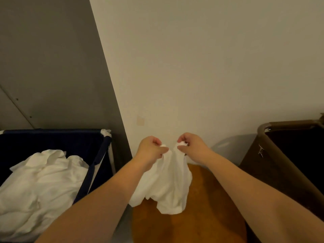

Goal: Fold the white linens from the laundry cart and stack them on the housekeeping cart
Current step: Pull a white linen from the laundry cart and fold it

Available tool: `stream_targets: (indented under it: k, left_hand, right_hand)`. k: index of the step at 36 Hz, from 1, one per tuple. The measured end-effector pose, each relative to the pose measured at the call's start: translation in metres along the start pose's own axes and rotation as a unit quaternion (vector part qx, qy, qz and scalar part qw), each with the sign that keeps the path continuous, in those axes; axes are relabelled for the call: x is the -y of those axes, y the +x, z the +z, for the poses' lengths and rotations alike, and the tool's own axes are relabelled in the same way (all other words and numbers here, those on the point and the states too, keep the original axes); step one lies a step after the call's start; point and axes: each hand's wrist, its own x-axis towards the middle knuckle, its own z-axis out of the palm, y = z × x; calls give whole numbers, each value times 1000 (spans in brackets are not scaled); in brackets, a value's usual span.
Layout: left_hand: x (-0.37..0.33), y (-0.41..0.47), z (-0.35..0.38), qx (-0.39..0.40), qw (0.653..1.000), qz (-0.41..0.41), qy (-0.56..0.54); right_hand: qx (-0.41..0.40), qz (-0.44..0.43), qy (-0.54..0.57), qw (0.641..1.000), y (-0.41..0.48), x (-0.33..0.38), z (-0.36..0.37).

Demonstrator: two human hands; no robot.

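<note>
Left hand (151, 149) and right hand (190, 146) pinch white linen (166, 181) top edge (bunched); spread hands apart to find corners, keeping it taut over orange surface (201, 216).

On my left I have the laundry cart (52, 132), with a pile of linens (40, 181) lying inside it, and behind it stands a panel (52, 67) that meets the wall (210, 67) straight ahead. In the middle, my left hand (150, 148) and right hand (191, 144) sit close side by side in front of the wall, each pinching the top edge of one linen (168, 181) that hangs down above the surface (206, 218) below. A bin (263, 165) stands on the far right, just beside the surface and near the wall.
</note>
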Motion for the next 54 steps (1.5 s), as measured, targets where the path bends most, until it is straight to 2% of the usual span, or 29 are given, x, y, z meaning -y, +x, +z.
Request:
stream_targets:
  k: [6, 10, 20, 27, 32, 34, 37, 40, 44, 49, 51, 54]
  left_hand:
    - [11, -11, 15, 3, 999, 3, -47]
    - [17, -13, 19, 4, 999, -1, -52]
    - [12, -20, 32, 26, 985, -45, -164]
    - [12, -17, 36, 81, 989, -44, -112]
    - [7, -14, 29, 155, 981, -25, -111]
    - [5, -9, 20, 130, 989, 26, -67]
    - [18, 9, -3, 66, 987, 116, 93]
    - [46, 23, -20, 85, 966, 134, 203]
    - [67, 30, -23, 123, 957, 150, 214]
    - [71, 41, -17, 47, 984, 115, 128]
    - [72, 51, -16, 15, 976, 140, 168]
    - [74, 62, -17, 74, 959, 140, 237]
  right_hand:
    - [-29, -13, 21, 999, -16, -4, 24]
    - [-41, -17, -6, 999, -25, -8, 29]
    - [21, -46, -68, 996, -41, -2, 17]
    - [-4, -29, -109, 994, -41, -7, 11]
    - [-23, -36, -136, 990, -41, 1, -1]
    - [-49, -61, -134, 988, -38, 11, -8]
    - [-92, -90, -103, 986, -31, 27, -28]
    - [-120, -116, -77, 983, -24, 45, -46]
    - [-129, -164, -100, 973, -16, 64, -58]
    - [-159, -205, -98, 961, -8, 81, -76]
    - [-159, -208, -89, 961, -5, 87, -85]
    - [-165, -222, -86, 957, -2, 96, -96]
